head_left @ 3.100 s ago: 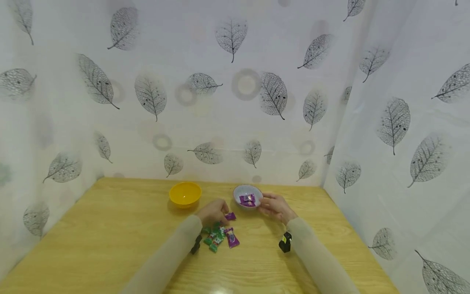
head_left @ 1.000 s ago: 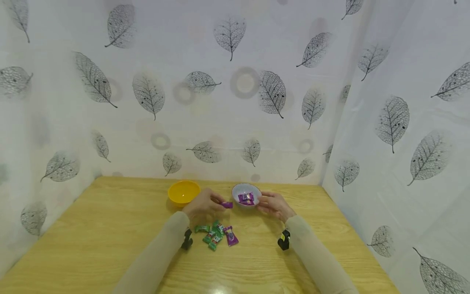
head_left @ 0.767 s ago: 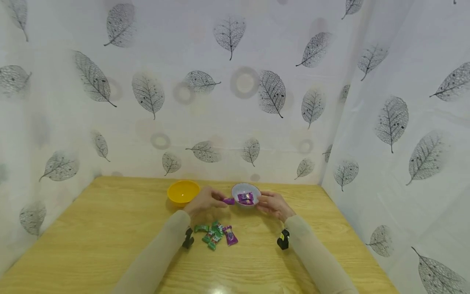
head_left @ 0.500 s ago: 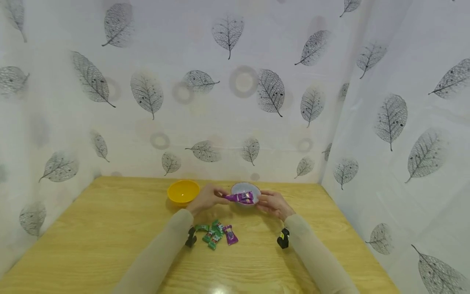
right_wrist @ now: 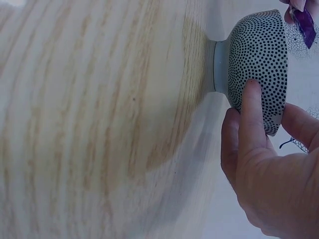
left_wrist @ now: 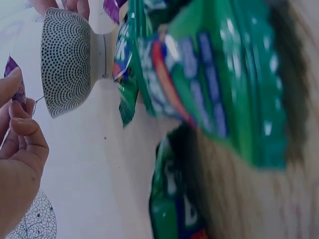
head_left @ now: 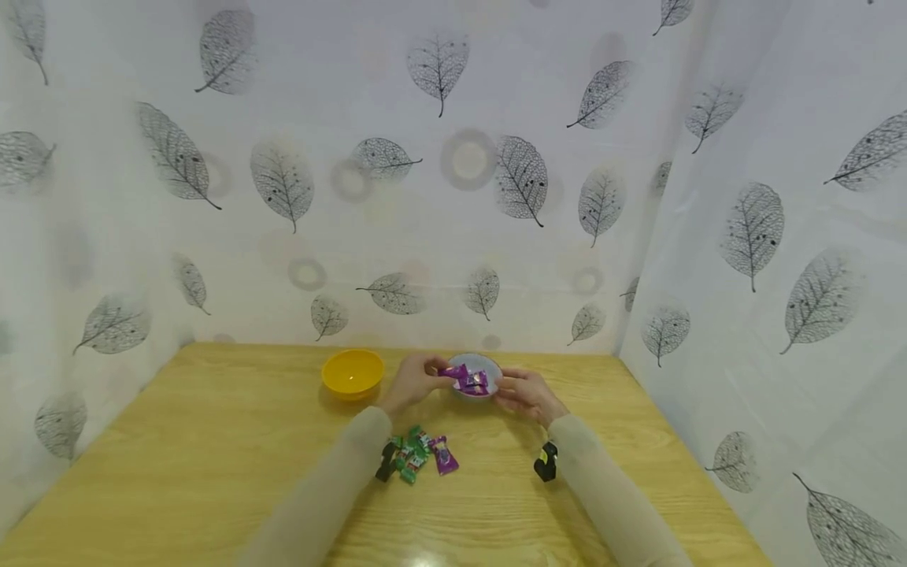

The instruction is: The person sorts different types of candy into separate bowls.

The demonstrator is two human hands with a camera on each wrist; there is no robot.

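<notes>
My left hand (head_left: 413,382) pinches a purple wrapped candy (head_left: 454,371) between thumb and fingers, over the left rim of a small white bowl (head_left: 479,361). A couple of purple candies (head_left: 474,386) lie inside that bowl. In the right wrist view the bowl's outside (right_wrist: 261,57) is covered in dark dots, and it stands upright on its foot. My right hand (head_left: 530,395) grips its right side, thumb at the rim and fingers against the outer wall. Nearer on the table lie another purple candy (head_left: 444,456) and several green-wrapped candies (head_left: 414,463), partly hidden by my left wrist.
A yellow bowl (head_left: 352,375) stands on the wooden table (head_left: 234,441), just left of my left hand. Behind and to the right hangs a white curtain (head_left: 383,236) with a leaf print. Each wrist carries a black camera mount (head_left: 546,462).
My left hand has picked up a purple candy from the table, then moved it forward and right to over the white bowl. The right hand has stayed at the bowl.
</notes>
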